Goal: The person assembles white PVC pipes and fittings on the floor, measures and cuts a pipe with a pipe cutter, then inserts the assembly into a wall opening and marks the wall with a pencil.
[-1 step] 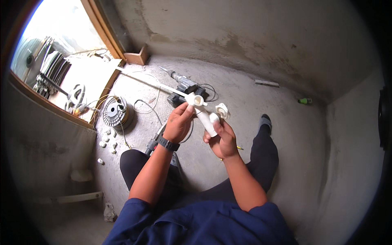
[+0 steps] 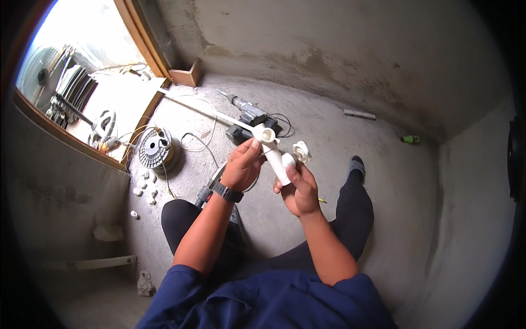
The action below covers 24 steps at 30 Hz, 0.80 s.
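Note:
Before me, both hands are on a thick white plastic pipe piece (image 2: 276, 166), tilted, with an open round-mouthed fitting (image 2: 266, 135) at its upper end. My left hand (image 2: 243, 165) pinches it just below the fitting, thumb on top. My right hand (image 2: 300, 189) closes round the lower part; a small rounded white piece (image 2: 288, 159) lies by its thumb tip. Just beyond the right fingers shows a white ring-shaped plastic part (image 2: 301, 152); whether it is held or on the floor I cannot tell. A long thin white pipe (image 2: 205, 113) runs from the fitting toward the doorway; whether they join is unclear.
A demolition hammer (image 2: 249, 112) lies on the concrete floor beyond my hands. Left stand a cable reel (image 2: 156, 149) and several small white fittings (image 2: 143, 185). Another power tool (image 2: 205, 193) is beside my left knee. A green bottle (image 2: 410, 139) lies near the right wall.
Both hands keep their hold on the white pipe piece, which has barely shifted. The view has tilted very slightly.

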Motion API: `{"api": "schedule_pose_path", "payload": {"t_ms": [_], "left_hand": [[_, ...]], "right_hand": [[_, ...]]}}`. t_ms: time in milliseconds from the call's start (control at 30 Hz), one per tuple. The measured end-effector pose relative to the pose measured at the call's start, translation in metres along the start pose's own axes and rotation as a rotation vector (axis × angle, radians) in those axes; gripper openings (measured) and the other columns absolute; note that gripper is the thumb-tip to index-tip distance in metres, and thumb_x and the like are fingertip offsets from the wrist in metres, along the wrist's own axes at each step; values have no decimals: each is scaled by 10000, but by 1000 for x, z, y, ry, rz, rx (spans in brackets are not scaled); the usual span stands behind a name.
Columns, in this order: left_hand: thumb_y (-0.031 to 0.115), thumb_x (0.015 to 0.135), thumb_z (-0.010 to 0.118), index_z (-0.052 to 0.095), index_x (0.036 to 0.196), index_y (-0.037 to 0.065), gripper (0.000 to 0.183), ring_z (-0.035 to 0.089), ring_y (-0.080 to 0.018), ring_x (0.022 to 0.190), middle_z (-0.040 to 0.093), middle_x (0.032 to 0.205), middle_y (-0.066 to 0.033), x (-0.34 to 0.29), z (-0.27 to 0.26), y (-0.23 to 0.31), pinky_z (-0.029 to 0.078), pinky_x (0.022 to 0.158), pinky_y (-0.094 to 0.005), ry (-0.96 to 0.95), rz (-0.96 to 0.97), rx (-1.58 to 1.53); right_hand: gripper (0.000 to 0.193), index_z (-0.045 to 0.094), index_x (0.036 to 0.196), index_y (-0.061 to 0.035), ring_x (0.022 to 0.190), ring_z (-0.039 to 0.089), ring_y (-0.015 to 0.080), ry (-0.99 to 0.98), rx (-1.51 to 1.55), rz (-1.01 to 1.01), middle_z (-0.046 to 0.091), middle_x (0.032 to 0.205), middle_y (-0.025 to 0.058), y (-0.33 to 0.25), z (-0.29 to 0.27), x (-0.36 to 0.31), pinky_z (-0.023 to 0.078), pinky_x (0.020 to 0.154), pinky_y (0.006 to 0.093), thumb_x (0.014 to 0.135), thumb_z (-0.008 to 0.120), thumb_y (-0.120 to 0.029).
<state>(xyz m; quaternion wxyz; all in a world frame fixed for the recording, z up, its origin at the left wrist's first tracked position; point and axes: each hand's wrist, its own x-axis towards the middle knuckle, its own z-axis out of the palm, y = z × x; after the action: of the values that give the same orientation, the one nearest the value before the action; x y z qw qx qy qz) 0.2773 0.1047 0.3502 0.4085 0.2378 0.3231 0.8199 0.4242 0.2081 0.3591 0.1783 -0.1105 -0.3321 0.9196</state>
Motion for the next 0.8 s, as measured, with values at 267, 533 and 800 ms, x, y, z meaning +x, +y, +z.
{"api": "schedule_pose_path", "payload": {"t_ms": [267, 533, 800], "left_hand": [[422, 1059, 521, 463, 1450, 28, 558, 586, -238, 1189, 647, 1240, -97, 17, -4, -9, 438, 1082, -418, -134, -13, -320], [490, 1037, 525, 511, 1361, 70, 530, 570, -224, 1107, 638, 1160, -58, 16, -2, -18, 518, 940, -403, -91, -100, -329], [541, 1034, 510, 577, 1269, 59, 540, 556, -196, 1021, 629, 1121, -47, 19, -1, -28, 516, 906, -397, 26, -65, -224]], "right_hand": [[258, 640, 1110, 6, 838, 612, 106, 232, -405, -190, 655, 977, 41, 38, 30, -15, 538, 758, 292, 920, 774, -106], [258, 678, 1075, 8, 930, 615, 94, 327, -317, -326, 694, 1030, 31, 43, 37, -12, 487, 854, 258, 884, 810, -105], [222, 682, 1044, -9, 909, 620, 99, 375, -159, -328, 697, 1001, 29, 47, 36, -2, 479, 847, 269, 863, 804, -53]]}}
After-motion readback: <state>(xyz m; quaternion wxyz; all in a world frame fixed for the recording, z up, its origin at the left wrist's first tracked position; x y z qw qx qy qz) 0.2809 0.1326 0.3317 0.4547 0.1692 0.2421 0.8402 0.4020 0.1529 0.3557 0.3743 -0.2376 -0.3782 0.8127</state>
